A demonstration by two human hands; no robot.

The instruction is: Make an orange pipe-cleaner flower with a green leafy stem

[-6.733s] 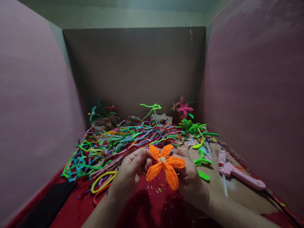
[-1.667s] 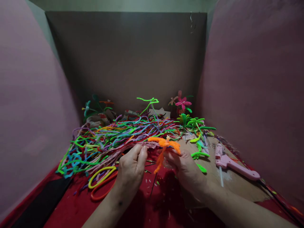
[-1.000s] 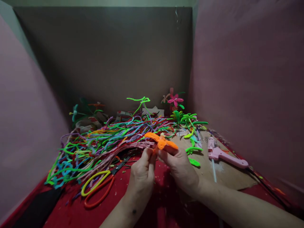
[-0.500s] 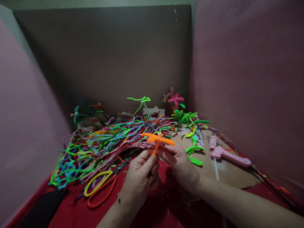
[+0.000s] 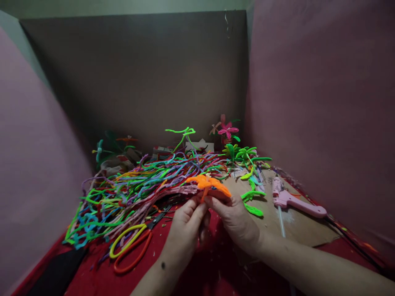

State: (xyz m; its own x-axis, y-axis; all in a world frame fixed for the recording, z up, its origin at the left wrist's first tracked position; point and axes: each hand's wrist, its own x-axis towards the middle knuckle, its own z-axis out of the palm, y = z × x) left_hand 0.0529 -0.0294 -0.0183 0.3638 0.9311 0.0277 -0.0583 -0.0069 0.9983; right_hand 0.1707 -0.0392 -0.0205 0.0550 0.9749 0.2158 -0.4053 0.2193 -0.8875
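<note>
An orange pipe-cleaner flower [image 5: 207,181] with a pale centre is held up in front of me by both hands. My left hand [image 5: 187,224] pinches its stem just under the petals. Close beside it, my right hand [image 5: 234,218] grips the same base, thumb and fingertips together; its fingers are partly hidden behind the petals. Scissors [image 5: 132,248] with one yellow and one red handle loop lie to the left of my left hand. Beyond the hands spreads a large heap of coloured pipe cleaners [image 5: 148,176].
A pink glue gun [image 5: 299,203] with a clear glue stick rests on cardboard [image 5: 311,230] at right. Green pipe-cleaner leaves [image 5: 253,209] lie beside it. A pink flower [image 5: 228,130] stands at the back, a blue one [image 5: 98,150] at back left. Red cloth [image 5: 101,279] covers the surface.
The orange flower has tilted, its petals now showing broader and its stem less visible. My right fingers have shifted in against the stem. The things around have stayed in place.
</note>
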